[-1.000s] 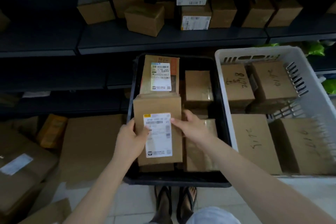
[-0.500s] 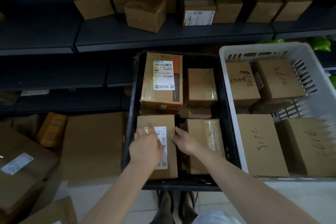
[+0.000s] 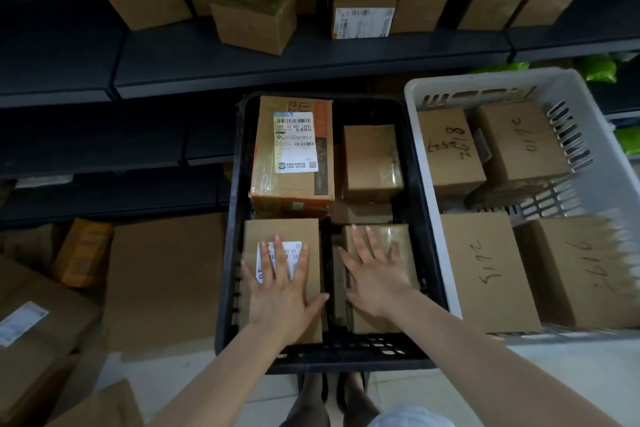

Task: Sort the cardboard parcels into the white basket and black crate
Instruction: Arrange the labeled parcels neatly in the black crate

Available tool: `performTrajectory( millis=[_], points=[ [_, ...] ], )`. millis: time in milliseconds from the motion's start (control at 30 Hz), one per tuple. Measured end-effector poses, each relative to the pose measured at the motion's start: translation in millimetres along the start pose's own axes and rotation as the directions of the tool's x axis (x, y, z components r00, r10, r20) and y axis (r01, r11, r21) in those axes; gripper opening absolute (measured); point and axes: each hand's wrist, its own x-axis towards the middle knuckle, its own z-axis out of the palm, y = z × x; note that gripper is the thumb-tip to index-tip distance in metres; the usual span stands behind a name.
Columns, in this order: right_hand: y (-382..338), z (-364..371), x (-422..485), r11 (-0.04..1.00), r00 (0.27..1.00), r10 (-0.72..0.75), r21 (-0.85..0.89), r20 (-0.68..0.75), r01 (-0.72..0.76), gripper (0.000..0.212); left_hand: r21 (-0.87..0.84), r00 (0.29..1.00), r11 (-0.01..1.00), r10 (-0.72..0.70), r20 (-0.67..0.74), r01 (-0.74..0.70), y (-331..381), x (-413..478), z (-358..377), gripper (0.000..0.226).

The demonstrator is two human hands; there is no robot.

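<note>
Since the earlier frames the labelled parcel point(image 3: 281, 232) has gone from being held over the black crate point(image 3: 228, 253) to lying flat in its front-left corner, and the right hand point(image 3: 375, 279) has shifted onto the neighbouring taped parcel point(image 3: 393, 236). The left hand point(image 3: 280, 291) rests on the label, fingers straight and spread, gripping nothing. The right hand lies the same way, palm down, fingers released. This placement looks finished, bar lifting the hands away.

The crate holds at least 5 parcels: these 2 in front, a tall printed-label parcel point(image 3: 292, 152) at the back left, a small box point(image 3: 372, 163) at the back right, and a half-hidden box point(image 3: 362, 213) between the rows. Just beside it on the right, the white basket point(image 3: 426, 184) holds 4 parcels with handwritten numbers. Sorting seems well along but unfinished: shelf parcels point(image 3: 254, 19) wait behind, and floor parcels point(image 3: 166, 281) lie at the left.
</note>
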Motion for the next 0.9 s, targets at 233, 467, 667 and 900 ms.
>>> performTrajectory(
  millis=[233, 467, 667, 900],
  points=[
    [36, -54, 33, 0.957, 0.897, 0.196, 0.275, -0.395, -0.088, 0.052, 0.065, 0.855, 0.982, 0.186, -0.483, -0.177, 15, 78, -80, 0.099],
    [73, -74, 86, 0.991, 0.983, 0.128, -0.023, -0.131, -0.132, 0.079, 0.115, 0.974, 0.991, 0.085, -0.211, -0.062, -22, 127, -100, 0.111],
    [68, -83, 84, 0.964, 0.961, 0.263, -0.017, -0.08, -0.265, 0.08, 0.054, 0.97, 0.998, -0.016, -0.241, 0.029, -27, 110, -100, 0.107],
    [2, -121, 77, 0.418, 0.98, 0.156, 0.907, -0.12, 0.045, 0.055, 0.019, 0.965, 1.0, -0.012, -0.263, 0.017, -25, 102, -97, 0.103]
  ],
)
